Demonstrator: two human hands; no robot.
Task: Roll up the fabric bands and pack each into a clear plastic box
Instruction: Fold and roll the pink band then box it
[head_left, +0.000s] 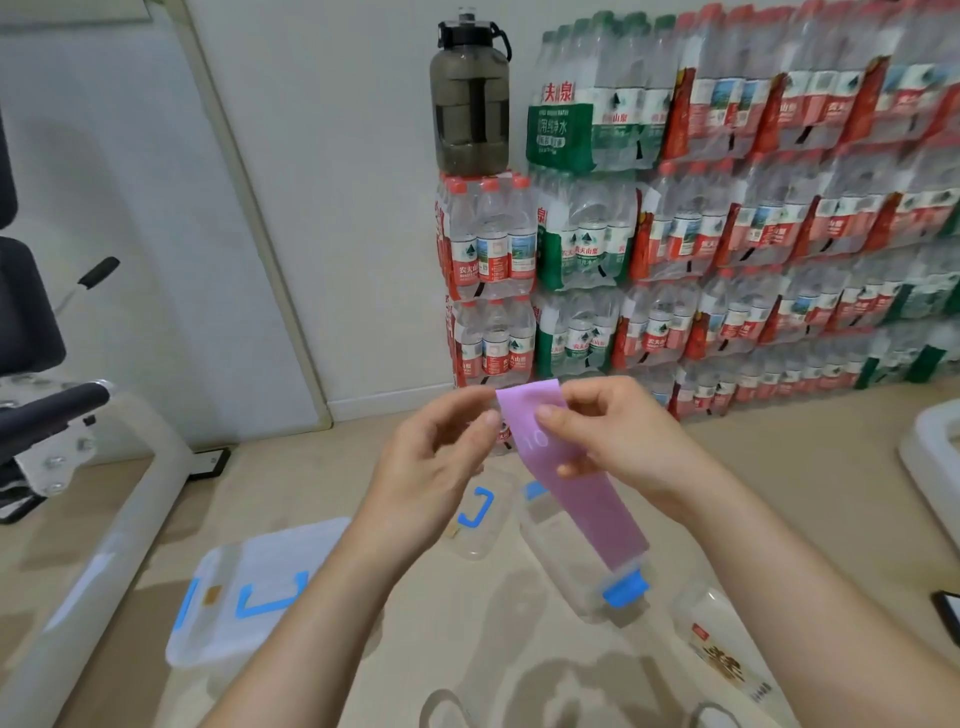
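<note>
Unrolled purple band above clear box

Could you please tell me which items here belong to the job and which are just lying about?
Job: purple fabric band, pinched by left hand and right hand; clear plastic box with blue latch.
Lying about: dark water jug; bottled-water packs; office chair.

Band: pink-lilac, white "10" print
Box: clear, blue latches
Large lid: clear, blue bracket mark, blue edge clip
Small lid: clear, blue bracket mark
Jug: smoke-grey, black cap
Packs: red or green wrap, red caps
Floor: beige
Wall: white
Chair: black
</note>
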